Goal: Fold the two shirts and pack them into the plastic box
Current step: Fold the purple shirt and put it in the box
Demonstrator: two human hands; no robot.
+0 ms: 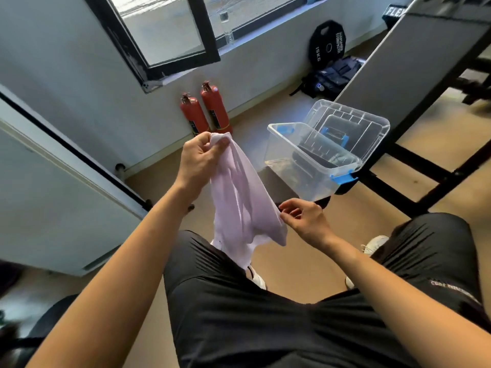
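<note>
A pale lilac shirt hangs crumpled in the air over my lap. My left hand grips its top end, fingers closed on the cloth. My right hand sits at the shirt's lower right edge, fingertips pinching the fabric there. To the right, a clear plastic box with blue latches stands on the corner of a dark table. Its clear lid leans up behind it. Something dark lies inside the box, and I cannot tell what it is.
Two red fire extinguishers stand against the wall under an open window. A black weight plate and a dark bag sit on the floor at the back. A grey tabletop rises at the right. My legs in black shorts fill the foreground.
</note>
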